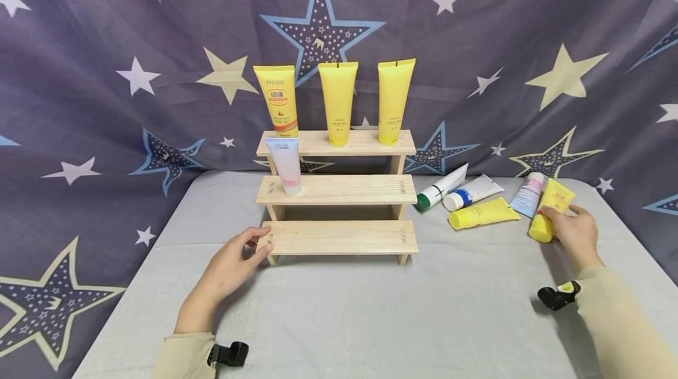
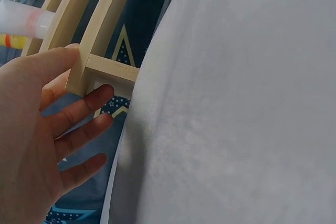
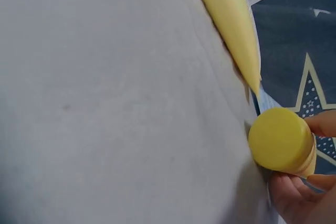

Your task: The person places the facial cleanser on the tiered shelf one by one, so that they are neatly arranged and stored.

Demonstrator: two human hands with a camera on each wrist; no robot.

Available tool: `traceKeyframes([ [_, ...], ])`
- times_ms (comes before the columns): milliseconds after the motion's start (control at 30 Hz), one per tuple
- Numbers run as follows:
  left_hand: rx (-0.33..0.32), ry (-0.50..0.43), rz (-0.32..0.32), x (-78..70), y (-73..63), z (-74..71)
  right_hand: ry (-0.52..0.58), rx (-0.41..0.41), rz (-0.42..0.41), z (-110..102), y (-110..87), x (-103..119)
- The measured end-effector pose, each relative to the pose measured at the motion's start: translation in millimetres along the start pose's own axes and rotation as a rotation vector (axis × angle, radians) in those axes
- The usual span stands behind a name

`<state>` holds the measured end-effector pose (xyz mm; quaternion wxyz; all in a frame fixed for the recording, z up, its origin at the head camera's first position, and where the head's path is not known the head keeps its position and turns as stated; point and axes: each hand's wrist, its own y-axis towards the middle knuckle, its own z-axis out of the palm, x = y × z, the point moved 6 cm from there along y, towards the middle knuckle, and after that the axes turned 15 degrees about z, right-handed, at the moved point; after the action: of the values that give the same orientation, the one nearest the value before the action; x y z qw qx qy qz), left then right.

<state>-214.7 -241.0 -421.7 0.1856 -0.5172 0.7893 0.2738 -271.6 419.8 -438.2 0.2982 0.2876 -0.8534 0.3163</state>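
A three-step wooden display rack [image 1: 339, 238] stands in the middle of the table. My left hand [image 1: 235, 261] holds the left end of its lowest step, thumb and forefinger at the corner, the other fingers spread beside it in the left wrist view. At the far right, my right hand [image 1: 577, 235] grips a yellow squeeze tube [image 1: 556, 196] between thumb and fingers; its round cap [image 3: 281, 137] faces the right wrist camera. Three yellow tubes [image 1: 338, 102] stand cap-down along the top step. On the middle step's left end is a pale pink-and-white tube [image 1: 286, 167].
Between the rack and my right hand lie a white tube with a green cap [image 1: 442, 188], a white-and-blue tube [image 1: 474, 192], a yellow tube [image 1: 484, 214] and a pink-and-blue tube [image 1: 528, 193]. A star-patterned cloth [image 1: 175, 26] hangs behind the grey-covered table [image 1: 371, 320].
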Motion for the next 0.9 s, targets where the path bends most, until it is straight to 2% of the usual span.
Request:
traceKeyframes([
  [167, -0.001, -0.004, 0.0, -0.2, 0.5, 0.7, 0.059, 0.014, -0.064, -2, -9.4, 0],
  [333, -0.001, -0.006, 0.0, 0.3, -0.1, 1.2, 0.065, 0.004, -0.121, -1, -19.0, 3],
  [567, 0.0, 0.0, -0.005, 3.2, -1.3, 2.0, 0.142, 0.021, -0.152, 4, -39.8, 8],
  [700, -0.003, -0.002, -0.003, 3.3, -1.3, 1.9, 0.141, 0.005, -0.193, 8, -55.1, 13],
  [900, -0.005, -0.003, -0.001, 3.3, -0.4, 2.0, 0.105, -0.024, -0.298, 13, -77.6, 22],
])
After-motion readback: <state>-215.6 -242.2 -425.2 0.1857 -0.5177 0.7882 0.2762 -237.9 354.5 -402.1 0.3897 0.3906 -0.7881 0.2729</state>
